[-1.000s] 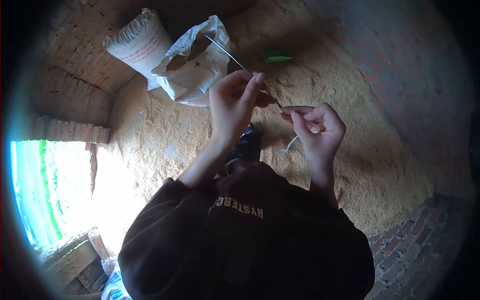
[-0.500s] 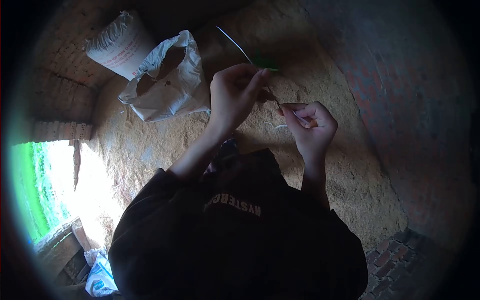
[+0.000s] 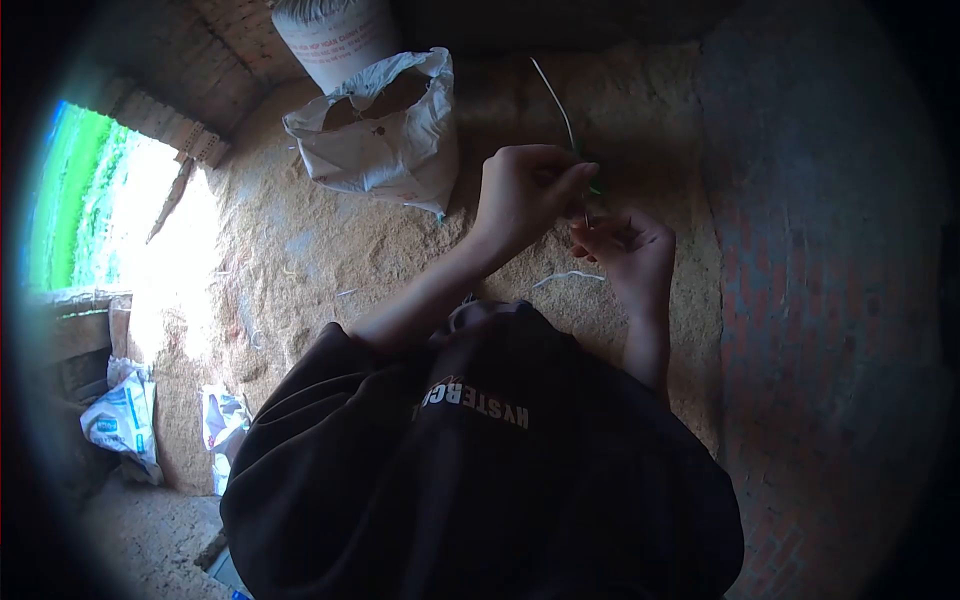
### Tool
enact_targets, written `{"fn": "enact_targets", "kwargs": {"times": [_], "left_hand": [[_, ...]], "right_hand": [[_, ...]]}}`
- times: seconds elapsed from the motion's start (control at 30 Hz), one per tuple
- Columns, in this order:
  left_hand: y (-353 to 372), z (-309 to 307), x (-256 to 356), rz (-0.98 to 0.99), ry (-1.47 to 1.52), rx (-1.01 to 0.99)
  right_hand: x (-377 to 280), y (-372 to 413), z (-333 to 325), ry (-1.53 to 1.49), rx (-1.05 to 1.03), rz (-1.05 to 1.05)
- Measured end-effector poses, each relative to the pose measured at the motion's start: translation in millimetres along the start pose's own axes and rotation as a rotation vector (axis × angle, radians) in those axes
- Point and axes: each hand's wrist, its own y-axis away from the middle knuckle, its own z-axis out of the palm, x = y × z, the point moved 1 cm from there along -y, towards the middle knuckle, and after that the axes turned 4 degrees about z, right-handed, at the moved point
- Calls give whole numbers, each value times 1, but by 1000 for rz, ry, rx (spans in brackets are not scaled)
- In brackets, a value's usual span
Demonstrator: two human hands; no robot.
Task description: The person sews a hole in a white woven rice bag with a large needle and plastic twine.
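Observation:
My left hand [image 3: 525, 200] is closed, thumb and fingers pinched together. A thin white strand [image 3: 552, 95] rises above its knuckles, and a bit of green [image 3: 596, 183] shows behind the thumb. My right hand [image 3: 640, 255] sits just below and to the right, its fingertips pinched around the lower end of a thin dark stretch [image 3: 587, 215] that runs down from my left hand. Whether the strand and the dark stretch are one piece I cannot tell. Both hands are held above the sandy floor [image 3: 400, 250].
An open white sack [image 3: 385, 165] stands ahead to the left, with a fuller printed sack [image 3: 335, 45] behind it. A loose white strand [image 3: 570, 277] lies on the floor. Crumpled bags [image 3: 122, 425] rest at lower left. A brick wall [image 3: 820, 300] rises at right.
The whole view has turned and shifted. My hands have come closer together, and the dark stretch showing between them is shorter. Less of the green shows now.

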Motion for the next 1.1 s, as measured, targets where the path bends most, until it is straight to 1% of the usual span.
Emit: {"fn": "enact_targets", "kwargs": {"times": [0.03,0.07,0.1,0.13,0.17,0.23,0.27,0.3,0.33,0.37,0.4,0.43,0.47,0.5,0.53,0.57,0.6,0.63,0.67,0.73,0.77,0.8,0.83,0.87,0.9,0.93,0.97,1.03,1.07,1.1], "left_hand": [[2,7,-4,-1,-7,28],[4,16,-13,34,-27,48],[6,23,-20,72,-47,68],[10,30,-25,72,-215,26],[14,37,-35,71,-216,55],[28,56,-52,186,-231,-96],[36,65,-53,134,-221,-77],[38,72,-61,129,-221,-64],[38,78,-74,186,-250,-55],[38,83,-79,241,-281,-49],[36,86,-83,234,-286,-41],[34,87,-87,175,-315,-52],[32,87,-90,112,-341,-64],[30,86,-94,102,-345,-61],[25,84,-101,154,-377,-93],[17,82,-109,211,-409,-124],[7,80,-119,211,-415,-119],[-3,78,-129,339,-553,-165],[-13,76,-135,462,-690,-215],[-36,69,-147,444,-695,-199],[-51,65,-149,438,-698,-179],[-66,60,-155,434,-696,-181],[-80,55,-162,389,-687,-127],[-94,52,-166,336,-669,-73],[-106,49,-169,323,-652,-76],[-119,43,-173,179,-613,-51],[-131,39,-176,32,-574,-27],[-149,37,-184,20,-524,-10],[-160,34,-187,-7,-486,-19],[-169,31,-188,-36,-447,-33]], "right_hand": [[2,-1,-4,-42,-36,62],[8,-1,-10,-41,-64,59],[20,-2,-17,-51,-42,78],[34,-4,-26,-58,-20,98],[49,-8,-36,-51,-48,93],[85,-11,-59,-456,-100,168],[100,-14,-69,-452,-115,176],[113,-17,-76,-500,-178,262],[122,-20,-84,-547,-240,348],[123,-22,-87,-546,-249,355],[125,-24,-87,-538,-228,409],[126,-27,-88,-530,-206,465],[128,-32,-90,-534,-213,475],[130,-38,-91,-550,-293,548],[132,-46,-92,-564,-373,616],[136,-54,-94,-567,-379,617],[144,-63,-96,-487,-382,671],[155,-73,-97,-407,-384,725],[163,-86,-94,-412,-389,732],[175,-116,-89,-733,-466,803],[177,-131,-89,-732,-464,814],[180,-146,-87,-649,-365,853],[168,-167,-80,-565,-264,888],[172,-188,-81,-559,-256,898],[179,-206,-84,-630,-172,856],[184,-225,-86,-700,-90,807],[178,-244,-86,-695,-81,822],[161,-271,-83,-667,25,787],[168,-282,-81,-676,33,794],[178,-289,-78,-714,12,680]]}}
